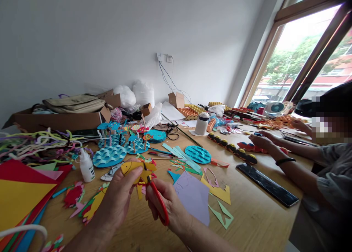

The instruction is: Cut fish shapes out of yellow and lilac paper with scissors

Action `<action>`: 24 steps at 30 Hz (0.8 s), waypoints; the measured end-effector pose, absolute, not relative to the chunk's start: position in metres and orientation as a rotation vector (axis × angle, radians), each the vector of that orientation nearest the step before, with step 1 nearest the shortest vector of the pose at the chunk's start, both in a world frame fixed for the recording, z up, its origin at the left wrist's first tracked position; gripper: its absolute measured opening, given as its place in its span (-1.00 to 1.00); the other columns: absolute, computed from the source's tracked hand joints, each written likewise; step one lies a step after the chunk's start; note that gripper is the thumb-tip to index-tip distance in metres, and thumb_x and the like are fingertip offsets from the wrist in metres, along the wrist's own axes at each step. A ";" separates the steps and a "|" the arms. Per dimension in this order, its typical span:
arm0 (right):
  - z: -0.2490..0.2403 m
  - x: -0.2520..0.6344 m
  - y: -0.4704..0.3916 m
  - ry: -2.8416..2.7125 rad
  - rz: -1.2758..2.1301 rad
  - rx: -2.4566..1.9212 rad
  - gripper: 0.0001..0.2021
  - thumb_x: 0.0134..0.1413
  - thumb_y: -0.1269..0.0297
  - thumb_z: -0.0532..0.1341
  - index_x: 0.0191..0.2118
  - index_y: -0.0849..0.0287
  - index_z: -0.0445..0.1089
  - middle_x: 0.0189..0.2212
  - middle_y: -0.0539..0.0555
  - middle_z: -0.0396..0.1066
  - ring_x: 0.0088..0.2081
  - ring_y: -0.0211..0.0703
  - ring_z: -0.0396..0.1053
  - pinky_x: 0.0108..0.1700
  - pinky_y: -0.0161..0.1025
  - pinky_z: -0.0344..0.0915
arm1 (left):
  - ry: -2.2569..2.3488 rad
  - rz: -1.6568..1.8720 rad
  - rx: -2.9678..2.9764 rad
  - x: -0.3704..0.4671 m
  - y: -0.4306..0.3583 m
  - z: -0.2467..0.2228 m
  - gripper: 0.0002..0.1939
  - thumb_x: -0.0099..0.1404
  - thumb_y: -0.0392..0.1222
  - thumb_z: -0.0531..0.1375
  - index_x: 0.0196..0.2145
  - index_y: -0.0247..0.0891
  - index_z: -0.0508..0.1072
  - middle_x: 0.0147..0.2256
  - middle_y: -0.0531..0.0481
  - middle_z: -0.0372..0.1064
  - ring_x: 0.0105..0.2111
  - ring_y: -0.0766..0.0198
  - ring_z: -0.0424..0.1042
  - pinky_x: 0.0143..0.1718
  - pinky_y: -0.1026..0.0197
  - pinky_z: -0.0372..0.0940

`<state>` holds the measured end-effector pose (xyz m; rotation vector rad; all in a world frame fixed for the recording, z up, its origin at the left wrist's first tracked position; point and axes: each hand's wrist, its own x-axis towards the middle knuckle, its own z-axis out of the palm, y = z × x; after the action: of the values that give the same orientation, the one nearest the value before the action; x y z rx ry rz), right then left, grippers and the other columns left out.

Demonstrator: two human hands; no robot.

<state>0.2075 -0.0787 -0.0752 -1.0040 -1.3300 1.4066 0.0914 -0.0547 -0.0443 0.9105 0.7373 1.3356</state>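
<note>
Near the front middle of the head view, my left hand (119, 191) pinches a yellow paper fish (129, 167) between thumb and fingers. My right hand (166, 204) is closed round the red handles of a pair of scissors (159, 200). The scissor blades meet the fish's paper close to my left thumb. To the right of my right hand lies a purple sheet (192, 195) with a drawn outline. Cut paper fish in red, green and yellow lie left of my left hand.
A white glue bottle (87, 166) and coloured sheets (24, 193) are at the left. Blue wavy discs (109, 156) stand behind my hands. A black phone (266, 184) lies right, near a co-worker's arms (286, 167). A white bottle (202, 124) stands farther back.
</note>
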 end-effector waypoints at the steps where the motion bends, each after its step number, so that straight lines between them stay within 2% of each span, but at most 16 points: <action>1: -0.075 0.208 -0.079 -1.328 1.409 -1.002 -0.56 -0.13 -0.15 0.13 -0.59 0.17 0.13 -0.77 -0.17 0.04 -0.77 -0.47 0.00 -0.75 -0.47 -0.01 | 0.739 1.341 0.910 0.091 -0.055 -0.045 -0.90 0.00 -0.20 0.29 -0.49 -0.23 0.44 -0.49 0.15 0.42 -0.45 0.34 0.35 -0.38 0.33 0.26; 11: -0.073 0.206 -0.078 -1.339 1.414 -1.051 -0.58 -0.11 -0.12 0.12 -0.58 0.18 0.15 -0.82 -0.19 0.01 -0.78 -0.45 -0.01 -0.75 -0.48 -0.08 | 0.759 1.386 0.870 0.092 -0.055 -0.043 -0.91 -0.03 -0.21 0.31 -0.54 -0.23 0.46 -0.54 0.16 0.42 -0.51 0.36 0.33 -0.42 0.33 0.26; 24: -0.076 0.208 -0.078 -1.382 1.398 -1.007 -0.55 -0.06 -0.16 0.10 -0.57 0.18 0.14 -0.79 -0.17 0.05 -0.75 -0.44 0.04 -0.72 -0.47 -0.04 | 0.751 1.377 0.886 0.091 -0.054 -0.044 -0.93 -0.02 -0.24 0.31 -0.54 -0.23 0.48 -0.55 0.18 0.44 -0.51 0.37 0.33 -0.40 0.35 0.27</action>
<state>0.2083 -0.0783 -0.0757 -1.0069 -1.3820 1.3983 0.0913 -0.0543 -0.0443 0.8857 0.7513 1.3774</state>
